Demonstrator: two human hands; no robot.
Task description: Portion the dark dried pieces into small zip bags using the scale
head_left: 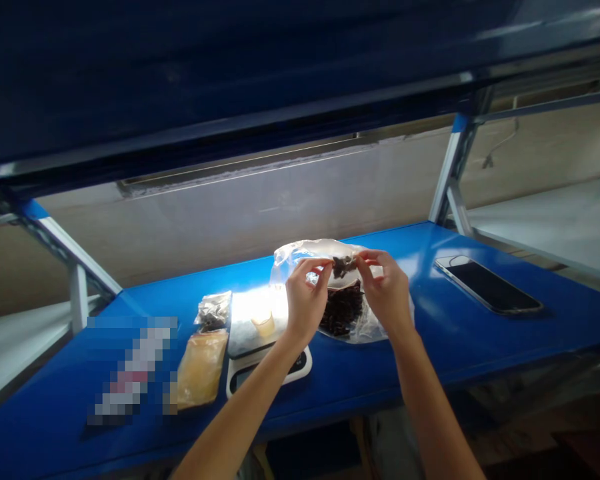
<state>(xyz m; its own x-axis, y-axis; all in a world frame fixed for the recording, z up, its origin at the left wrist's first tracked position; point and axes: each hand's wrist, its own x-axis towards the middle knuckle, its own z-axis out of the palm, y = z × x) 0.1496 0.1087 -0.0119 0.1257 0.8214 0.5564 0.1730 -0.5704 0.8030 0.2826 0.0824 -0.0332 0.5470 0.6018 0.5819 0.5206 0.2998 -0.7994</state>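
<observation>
1. The left hand (306,305) has its thumb and index fingers pinched together on one end of a small dark piece (343,267), which looks dry and crinkled.
2. The right hand (389,290) grips the opposite end of that piece between thumb and index fingers, so it spans the narrow gap between the two hands, raised above the desk (430,333).
3. Below and behind the fingers lies a clear plastic bag (300,251), crumpled and spread open; part of it is hidden by both hands.
4. Dark strips (343,312) lie heaped in the bag, directly below the fingers and between the two wrists.
5. Left of the left fingers sits a white scale (243,339), partly covered by the left forearm; its plate is bright with glare, and its display cannot be read.
6. A small yellowish cup (264,325) rests on the scale's plate, just beside the left hand.
7. Farther left of the fingers, past the scale, is a small clear pouch (213,310) with dark contents, touching a yellowish packet (200,370) that lies nearer the person.
8. Farthest left of the fingers on the desk is a blurred-out item (135,373), too pixelated to identify.
9. Well to the right of the right fingers, a phone (490,283) lies flat, dark screen up.
</observation>
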